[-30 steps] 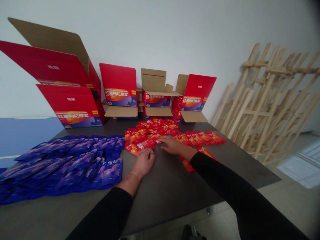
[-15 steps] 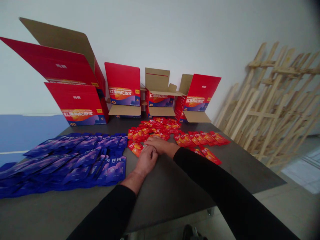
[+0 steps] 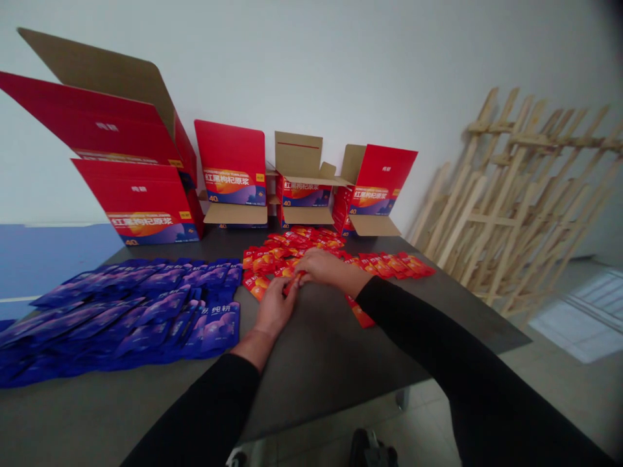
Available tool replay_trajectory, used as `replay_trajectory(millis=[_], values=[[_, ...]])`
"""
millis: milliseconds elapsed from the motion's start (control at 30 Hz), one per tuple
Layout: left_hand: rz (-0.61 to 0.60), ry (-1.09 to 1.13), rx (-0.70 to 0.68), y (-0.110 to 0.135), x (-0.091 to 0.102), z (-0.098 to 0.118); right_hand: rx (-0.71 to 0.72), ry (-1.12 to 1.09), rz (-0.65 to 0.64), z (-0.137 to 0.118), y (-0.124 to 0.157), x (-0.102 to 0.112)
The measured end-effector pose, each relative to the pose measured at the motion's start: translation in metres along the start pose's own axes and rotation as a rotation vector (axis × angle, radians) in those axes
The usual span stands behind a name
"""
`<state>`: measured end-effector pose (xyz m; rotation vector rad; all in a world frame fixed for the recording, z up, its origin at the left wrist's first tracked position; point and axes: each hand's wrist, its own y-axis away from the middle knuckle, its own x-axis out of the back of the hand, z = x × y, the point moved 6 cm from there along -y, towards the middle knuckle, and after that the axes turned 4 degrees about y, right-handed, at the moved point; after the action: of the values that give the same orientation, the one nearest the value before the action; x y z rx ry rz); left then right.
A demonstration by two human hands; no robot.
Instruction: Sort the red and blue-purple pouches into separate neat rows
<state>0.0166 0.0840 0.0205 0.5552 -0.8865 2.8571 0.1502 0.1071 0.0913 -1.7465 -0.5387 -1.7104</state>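
My left hand [image 3: 276, 306] is closed on a red-and-orange pouch [image 3: 293, 283] at the near edge of the red heap. From the other side my right hand [image 3: 321, 267] has its fingers closed on the same pouch, so most of it is hidden. Beyond both hands spreads a loose heap of red pouches [image 3: 302, 237]. A row of overlapping red pouches [image 3: 392, 264] lies to the right, and my right forearm partly covers another red pouch [image 3: 361, 316] in front of it. Left of my hands lie overlapping rows of blue-purple pouches [image 3: 160, 311].
Red printed cartons with raised flaps line the back of the dark table [image 3: 321, 383]: stacked ones [image 3: 146, 207] at left, then an upright carton [image 3: 233, 172], a middle carton [image 3: 304, 194] and a right one [image 3: 377, 188]. Wooden frames [image 3: 511, 194] lean against the wall at right.
My hands have drawn slightly apart, and a red pouch now shows between them. My right hand has shifted a little right. The camera view has turned slightly right.
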Motion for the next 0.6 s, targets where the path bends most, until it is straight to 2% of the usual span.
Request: replay_trajectory(millis=[67, 133, 200, 233, 267, 333, 400, 467, 600], values=[[0.021, 0.032, 0.054, 0.0, 0.004, 0.0, -0.077, -0.021, 0.197, -0.001, 0.007, 0.015], [0.061, 0.082, 0.123, -0.001, 0.008, 0.0, -0.243, -0.092, 0.443, 0.0, 0.021, 0.022], [0.101, 0.15, 0.196, -0.002, 0.012, -0.003, -0.469, -0.219, 0.649, 0.004, 0.039, 0.015], [0.122, 0.182, 0.23, -0.003, 0.013, -0.005, -0.583, -0.314, 0.707, 0.005, 0.048, 0.006], [0.141, 0.207, 0.256, -0.003, 0.013, -0.007, -0.68, -0.432, 0.725, 0.005, 0.054, -0.006], [0.168, 0.245, 0.279, -0.004, 0.013, -0.011, -0.794, -0.696, 0.659, -0.001, 0.06, -0.034], [0.152, 0.284, 0.259, -0.004, 0.008, -0.011, -0.782, -0.928, 0.548, -0.014, 0.057, -0.055], [0.081, 0.33, 0.219, -0.004, 0.001, -0.01, -0.738, -1.096, 0.529, -0.025, 0.054, -0.064], [-0.122, 0.311, 0.118, 0.0, -0.014, -0.001, -0.738, -1.256, 0.694, -0.026, 0.06, -0.062]])
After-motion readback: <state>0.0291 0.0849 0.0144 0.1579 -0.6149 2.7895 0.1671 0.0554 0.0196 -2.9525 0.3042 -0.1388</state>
